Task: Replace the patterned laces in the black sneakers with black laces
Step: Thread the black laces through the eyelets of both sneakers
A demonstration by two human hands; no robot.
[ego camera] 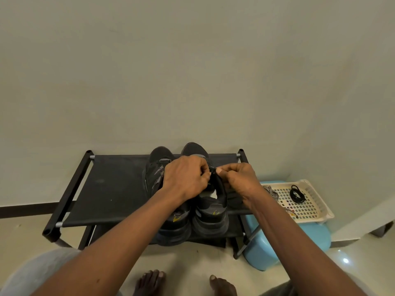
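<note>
Two black sneakers stand side by side on a black shoe rack (111,189), toes toward the wall. The left sneaker (157,167) shows patterned lacing. Over the right sneaker (210,212) my left hand (184,178) and my right hand (239,181) meet, each pinching a black lace (213,170) near the shoe's upper eyelets. A coiled black lace (296,194) lies in a cream basket (320,207) at the right. A removed patterned lace (271,192) lies across the basket's left side.
The basket rests on a light blue plastic stool (263,253) beside the rack's right end. A pale wall stands right behind the rack. My bare feet (149,283) are on the tiled floor in front.
</note>
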